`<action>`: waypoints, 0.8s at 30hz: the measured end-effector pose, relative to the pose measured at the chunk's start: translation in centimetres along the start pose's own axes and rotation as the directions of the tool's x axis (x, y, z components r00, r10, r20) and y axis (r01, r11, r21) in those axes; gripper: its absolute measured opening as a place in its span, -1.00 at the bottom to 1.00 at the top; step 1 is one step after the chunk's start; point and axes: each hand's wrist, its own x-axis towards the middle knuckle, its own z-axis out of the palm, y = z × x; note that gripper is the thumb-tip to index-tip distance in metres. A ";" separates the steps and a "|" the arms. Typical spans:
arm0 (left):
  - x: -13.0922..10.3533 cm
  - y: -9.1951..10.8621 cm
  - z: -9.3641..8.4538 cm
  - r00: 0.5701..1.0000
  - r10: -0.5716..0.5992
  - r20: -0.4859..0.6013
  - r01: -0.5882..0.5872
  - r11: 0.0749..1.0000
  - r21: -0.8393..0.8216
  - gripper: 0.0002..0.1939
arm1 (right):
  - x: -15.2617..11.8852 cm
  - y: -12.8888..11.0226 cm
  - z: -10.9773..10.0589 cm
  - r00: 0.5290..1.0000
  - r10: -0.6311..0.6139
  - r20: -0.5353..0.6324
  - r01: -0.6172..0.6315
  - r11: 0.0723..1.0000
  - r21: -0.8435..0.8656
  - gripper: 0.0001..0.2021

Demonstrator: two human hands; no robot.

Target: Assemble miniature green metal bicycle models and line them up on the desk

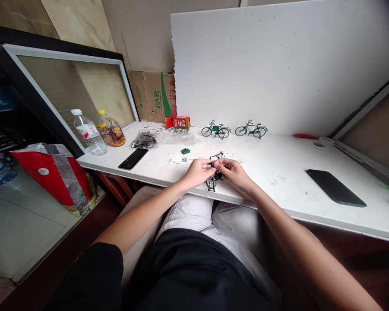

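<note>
A black miniature bicycle (211,183) stands near the table's front edge, its handlebar away from me and a wheel toward me. My left hand (198,171) pinches the bike's middle from the left. From the right, my right hand (232,172) closes over the same part, fingertips meeting the left ones. Any small piece between the fingertips is hidden. Behind my hands, a small green box-like part (185,151) lies on the white table. Two green miniature bicycles stand farther back: one with a green box on its frame (215,129), the other with a bare frame (251,130).
A clear bag of black parts (144,141), a red box (180,122) and a printed label (178,160) lie to the left. A phone (134,159) and two bottles (89,134) are farther left. A dark flat device (336,188) rests right; a foam board (262,65) stands behind.
</note>
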 end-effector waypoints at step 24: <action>0.3 -0.6 -0.1 1.000 -0.007 0.004 0.007 1.000 -0.018 -0.54 | 0.1 -0.2 0.4 0.996 0.005 -0.089 -0.002 0.999 0.037 -0.53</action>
